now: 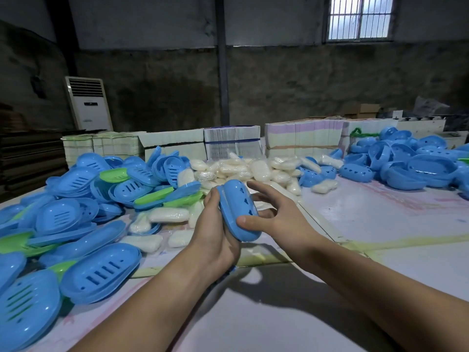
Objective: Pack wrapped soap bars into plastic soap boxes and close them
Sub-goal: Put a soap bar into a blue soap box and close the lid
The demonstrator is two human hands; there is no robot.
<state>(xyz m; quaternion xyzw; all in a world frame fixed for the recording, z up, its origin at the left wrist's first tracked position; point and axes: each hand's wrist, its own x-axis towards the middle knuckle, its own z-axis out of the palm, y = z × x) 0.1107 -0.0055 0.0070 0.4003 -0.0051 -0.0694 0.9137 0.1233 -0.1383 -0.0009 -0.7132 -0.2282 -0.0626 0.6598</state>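
Two bare forearms reach in from the bottom edge over the pale, stained table, meeting above its middle. The left hand wraps its fingers around the back and underside of a closed blue soap box, holding it on edge, tilted, clear of the tabletop. The right hand presses its thumb against the near end of the same box while its fingers spread loosely, extended past the far side rather than curled round it. A seam runs the length of the box between its two halves, and a row of small cut-outs shows on the upper shell. To the left lies a heap of blue soap box halves with slotted bottoms, a few green halves mixed among them. Some wrapped soap bars lie at that heap's edge, just beside the left hand. Beyond the hands sits a larger pile of wrapped white soap. On the far right, well apart from the hands, is another pile of blue shells. Bundled stacks of flat cartons line the table's far edge, and a white floor-standing air conditioner stands against the dark wall.
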